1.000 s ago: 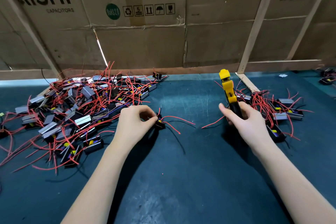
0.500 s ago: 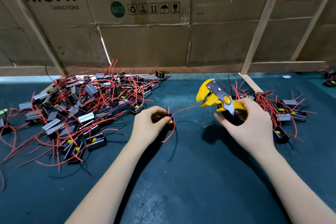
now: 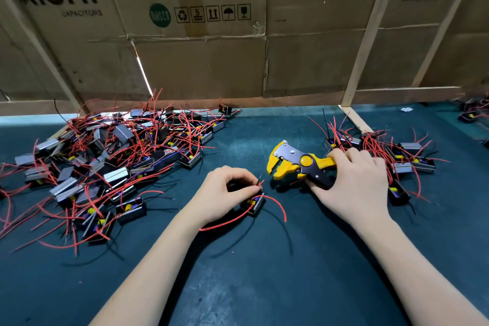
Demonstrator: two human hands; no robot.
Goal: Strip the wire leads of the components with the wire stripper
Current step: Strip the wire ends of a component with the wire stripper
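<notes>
My left hand [image 3: 221, 194] pinches short red and black wire ends between thumb and fingertips. Just below the fingers sits a small black component [image 3: 254, 204] on the mat, its long red lead [image 3: 275, 205] curling right and another red lead running back under my wrist. My right hand [image 3: 353, 186] grips the handles of a yellow and black wire stripper [image 3: 293, 164]. The stripper lies sideways with its open jaws pointing left, a short gap from the pinched wire ends.
A big heap of components with red leads [image 3: 113, 161] fills the left of the dark green mat [image 3: 264, 272]. A smaller pile [image 3: 397, 156] lies behind my right hand. Cardboard walls [image 3: 211, 61] and wooden struts [image 3: 354, 119] close the back.
The stripper swung from upright to sideways and came down toward the mat, jaws facing left. My left hand shifted right with the component and now pinches the wire ends near the jaws.
</notes>
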